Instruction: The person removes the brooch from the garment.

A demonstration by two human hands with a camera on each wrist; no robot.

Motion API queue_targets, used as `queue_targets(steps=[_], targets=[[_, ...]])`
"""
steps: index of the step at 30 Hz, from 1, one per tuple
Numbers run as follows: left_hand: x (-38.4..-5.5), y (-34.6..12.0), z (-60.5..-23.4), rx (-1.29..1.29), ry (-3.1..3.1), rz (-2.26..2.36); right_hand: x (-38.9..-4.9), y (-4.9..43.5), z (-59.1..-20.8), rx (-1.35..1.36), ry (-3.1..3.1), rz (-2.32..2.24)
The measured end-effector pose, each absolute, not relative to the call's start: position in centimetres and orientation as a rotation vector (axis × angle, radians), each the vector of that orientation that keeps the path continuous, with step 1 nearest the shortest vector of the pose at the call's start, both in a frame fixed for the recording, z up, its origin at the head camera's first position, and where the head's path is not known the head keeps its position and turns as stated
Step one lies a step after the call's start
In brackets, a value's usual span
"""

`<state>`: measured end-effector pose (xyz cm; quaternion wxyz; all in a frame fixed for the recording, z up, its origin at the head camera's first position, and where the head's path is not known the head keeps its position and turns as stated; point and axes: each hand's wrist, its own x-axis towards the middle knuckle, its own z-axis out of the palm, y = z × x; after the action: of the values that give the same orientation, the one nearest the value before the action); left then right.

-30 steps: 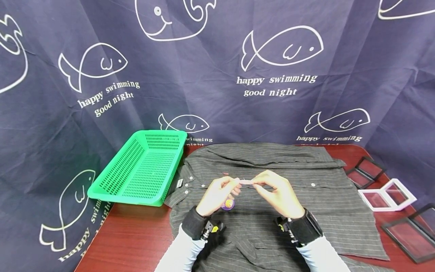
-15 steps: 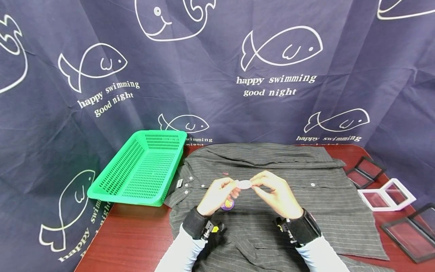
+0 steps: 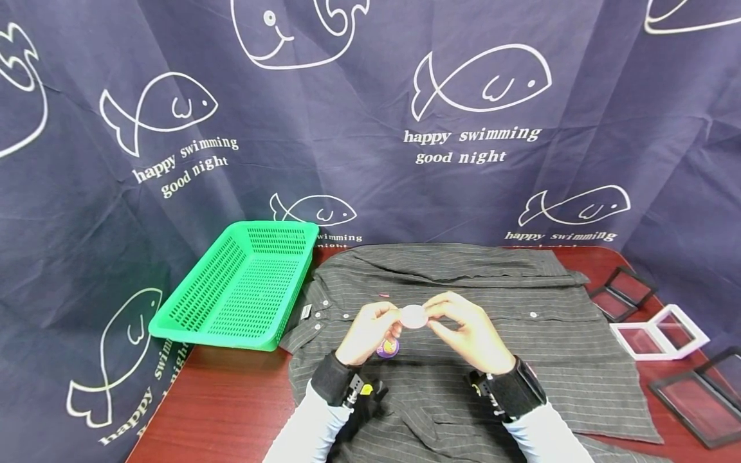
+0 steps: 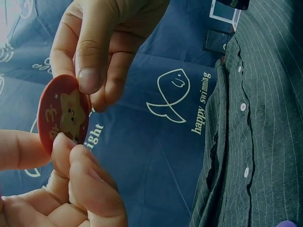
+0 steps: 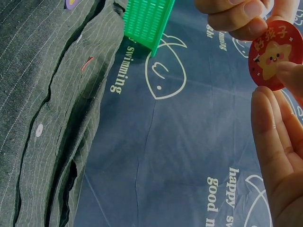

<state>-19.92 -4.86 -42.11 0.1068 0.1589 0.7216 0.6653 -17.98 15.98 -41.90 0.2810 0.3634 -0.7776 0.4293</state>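
Note:
A round red badge (image 4: pixel 66 111) with a smiling yellow star on its face is held up between both hands, over the dark pinstriped shirt (image 3: pixel 567 347). Its pale back (image 3: pixel 414 316) shows in the head view. My left hand (image 3: pixel 369 333) pinches one edge between thumb and fingers. Across from it, my right hand (image 3: pixel 470 329) pinches the opposite edge, thumb on the printed face in the right wrist view. A purple badge (image 3: pixel 388 348) with a yellow figure lies on the shirt below the left hand, partly covered by it.
A green plastic basket (image 3: pixel 272 339) stands at the left on the red-brown table (image 3: pixel 226 399). At the right lie a white hinged frame (image 3: pixel 642 341) and two black ones, one far (image 3: pixel 622 292), one near (image 3: pixel 703 405). A small red strip (image 3: pixel 384 296) lies on the shirt.
The held badge has tilted from nearly edge-on to showing its pale back to the head view. Both hands have stayed almost in place, still gripping its edges.

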Motion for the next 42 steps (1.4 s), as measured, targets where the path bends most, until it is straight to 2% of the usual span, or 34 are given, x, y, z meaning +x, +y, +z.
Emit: queue_targets(steps=[11,34,42], targets=[[-20.0,-4.9,-42.1,0.485,2.212,1.956,-18.2,16.6,-41.8,0.883,-2.178,1.140],[-19.5,-5.1,-41.9,0.844,2.434,1.848,-18.2,16.1,-40.3,0.472,-2.266,1.513],[-19.4,-5.0,-41.8,0.885,2.472,1.838,-18.1,15.8,-40.5,0.482,-2.295,1.640]])
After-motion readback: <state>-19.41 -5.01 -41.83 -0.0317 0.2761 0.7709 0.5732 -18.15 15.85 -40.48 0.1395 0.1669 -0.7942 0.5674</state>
